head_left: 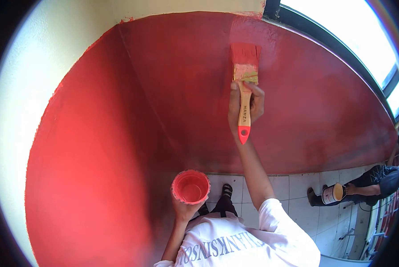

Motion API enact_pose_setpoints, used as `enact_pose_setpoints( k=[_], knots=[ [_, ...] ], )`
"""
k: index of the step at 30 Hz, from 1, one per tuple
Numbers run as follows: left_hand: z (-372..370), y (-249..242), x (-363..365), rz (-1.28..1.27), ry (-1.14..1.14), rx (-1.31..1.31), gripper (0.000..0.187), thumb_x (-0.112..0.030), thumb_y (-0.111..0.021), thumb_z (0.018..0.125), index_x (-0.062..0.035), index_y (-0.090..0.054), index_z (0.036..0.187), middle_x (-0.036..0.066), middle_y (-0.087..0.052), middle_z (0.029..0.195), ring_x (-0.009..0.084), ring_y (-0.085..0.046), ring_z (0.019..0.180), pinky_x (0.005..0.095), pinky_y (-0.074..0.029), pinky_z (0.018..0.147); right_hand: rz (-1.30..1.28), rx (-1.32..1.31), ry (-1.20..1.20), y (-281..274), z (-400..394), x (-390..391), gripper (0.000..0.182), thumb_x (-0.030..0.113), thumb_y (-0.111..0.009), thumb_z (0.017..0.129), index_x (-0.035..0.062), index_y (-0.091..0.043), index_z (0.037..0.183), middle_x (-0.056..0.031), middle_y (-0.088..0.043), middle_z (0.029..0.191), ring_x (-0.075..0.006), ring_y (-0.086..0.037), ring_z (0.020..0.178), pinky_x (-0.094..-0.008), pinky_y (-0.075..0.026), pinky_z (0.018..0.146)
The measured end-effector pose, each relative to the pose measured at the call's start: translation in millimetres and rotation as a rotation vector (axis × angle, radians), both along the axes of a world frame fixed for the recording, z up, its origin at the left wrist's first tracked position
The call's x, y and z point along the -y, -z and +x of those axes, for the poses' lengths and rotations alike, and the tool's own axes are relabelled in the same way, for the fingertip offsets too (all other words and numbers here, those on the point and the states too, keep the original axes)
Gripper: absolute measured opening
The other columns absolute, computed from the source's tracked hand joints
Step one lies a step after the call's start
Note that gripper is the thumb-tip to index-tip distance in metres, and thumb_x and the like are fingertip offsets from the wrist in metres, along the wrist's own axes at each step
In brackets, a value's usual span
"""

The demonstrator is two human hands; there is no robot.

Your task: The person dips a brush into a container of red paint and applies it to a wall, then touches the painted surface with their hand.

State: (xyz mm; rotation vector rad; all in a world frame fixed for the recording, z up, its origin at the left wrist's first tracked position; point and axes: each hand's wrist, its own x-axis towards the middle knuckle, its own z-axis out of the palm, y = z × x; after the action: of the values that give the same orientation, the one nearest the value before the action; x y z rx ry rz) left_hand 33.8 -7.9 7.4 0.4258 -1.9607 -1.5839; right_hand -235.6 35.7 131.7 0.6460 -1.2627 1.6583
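My right hand is closed around the wooden handle of a paintbrush, which points upward. The red-coated bristles lie against the red wall, below its upper edge, where a glossy patch shows above them. Pale paint smears cover the ferrule, and the handle tip is red. Lower down, my left hand grips a small round paint cup from beneath and behind. Red paint coats its inside and rim. Most of the left hand's fingers are hidden by the cup.
A cream wall borders the red area on the left and top. A dark window frame runs along the upper right. Another person stands at the right, holding a bucket on the tiled floor side. A ladder-like rack stands behind.
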Motion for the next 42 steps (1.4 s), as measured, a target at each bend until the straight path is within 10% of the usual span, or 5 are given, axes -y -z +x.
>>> enact_pose_setpoints(
  k=[29, 42],
  knots=[
    [11.9, 29.3, 1.4, -0.006, -0.095, 0.041, 0.083, -0.023, -0.087, 0.06, -0.0008, -0.045, 0.128, 0.012, -0.057, 0.119, 0.0235, -0.057, 0.11, 0.0382, -0.045, 0.096, 0.214, 0.466, -0.1, 283.7, 65.9, -14.9, 0.019, 0.003, -0.069, 0.083, 0.0022, -0.055, 0.096, -0.0066, -0.06, 0.081, -0.0095, -0.056, 0.067, -0.0219, -0.045, 0.059],
    [7.8, 12.9, 4.5, -0.022, -0.008, 0.081, 0.093, -0.022, -0.09, 0.056, -0.0031, -0.038, 0.13, 0.013, -0.051, 0.126, 0.0253, -0.052, 0.117, 0.0397, -0.042, 0.099, -0.014, -0.092, 0.083, -37.9, -15.2, -53.6, 0.023, 0.006, -0.072, 0.082, 0.0041, -0.056, 0.098, -0.0001, -0.056, 0.073, -0.0054, -0.05, 0.059, -0.0207, -0.042, 0.054]
  ],
)
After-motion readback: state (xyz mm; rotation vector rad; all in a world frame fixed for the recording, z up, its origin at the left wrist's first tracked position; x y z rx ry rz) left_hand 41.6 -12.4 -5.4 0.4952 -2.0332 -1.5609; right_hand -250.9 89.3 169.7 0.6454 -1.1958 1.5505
